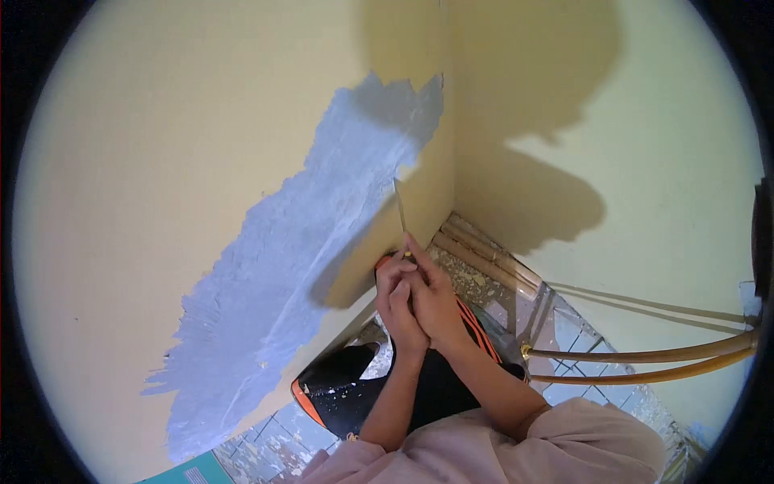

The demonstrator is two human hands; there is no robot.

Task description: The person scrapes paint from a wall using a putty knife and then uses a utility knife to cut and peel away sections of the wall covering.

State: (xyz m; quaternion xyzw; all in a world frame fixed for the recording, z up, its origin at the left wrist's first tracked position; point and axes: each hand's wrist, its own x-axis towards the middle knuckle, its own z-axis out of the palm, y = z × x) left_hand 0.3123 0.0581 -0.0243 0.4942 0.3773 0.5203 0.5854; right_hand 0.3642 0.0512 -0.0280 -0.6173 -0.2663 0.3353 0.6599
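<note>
No readable text, pale marks on green panel, too small to read

Both arms are extended forward and upward from loose pale sleeves, and the bare forearms are angled inward until the wrists are brought close together. The left hand and the right hand are pressed against each other in a joint grip. The left fingers are bent, while a finger of the right hand is stretched forward beyond the rest. The left forearm is held more steeply; the right forearm is slanted across from the side, its elbow bent.
</note>
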